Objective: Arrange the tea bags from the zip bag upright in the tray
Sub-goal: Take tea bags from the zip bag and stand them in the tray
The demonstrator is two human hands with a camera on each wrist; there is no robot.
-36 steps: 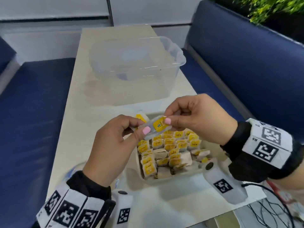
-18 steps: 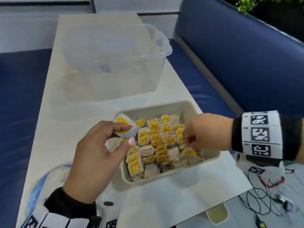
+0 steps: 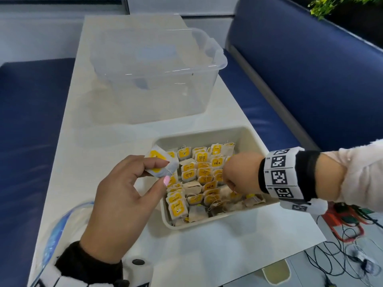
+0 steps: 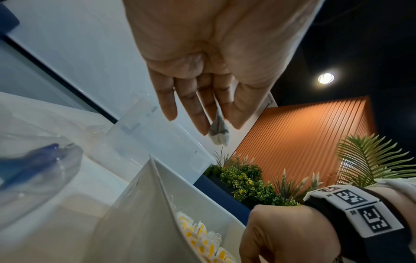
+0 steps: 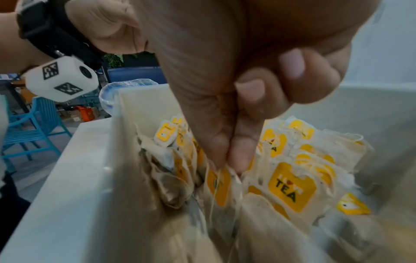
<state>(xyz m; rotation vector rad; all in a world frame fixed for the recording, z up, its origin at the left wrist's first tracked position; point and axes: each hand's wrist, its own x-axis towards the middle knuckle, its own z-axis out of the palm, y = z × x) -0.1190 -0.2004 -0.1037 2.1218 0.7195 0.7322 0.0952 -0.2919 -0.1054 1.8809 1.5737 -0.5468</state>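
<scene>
We are working through the placement step. Our right hand [image 3: 240, 172] is reaching down into the tray [image 3: 251, 139], thumb and forefinger closed in a pinch on the top edge of one tea bag [image 5: 219, 185] at the near right of the tray, the remaining fingers [image 5: 290, 65] curling back toward the palm. We are judging that this bag is being seated upright among its neighbours.

Our left hand [image 3: 122, 201] is hovering just beside the tray's left rim, pinching a spare tea bag [image 3: 161, 164] between thumb and fingertips, the other fingers extending loosely. This bag is hanging clear of the tray.

The tray is already holding several rows of tagged bags, most standing, a few at the near edge leaning or lying flat. The zip bag [image 3: 56, 230] is lying on the table [image 3: 217, 255] near the left wrist; we cannot tell whether any bags remain inside.

The next move is calling for releasing the right-hand bag without tipping adjacent ones, then passing the left-hand bag across into an open slot.
</scene>
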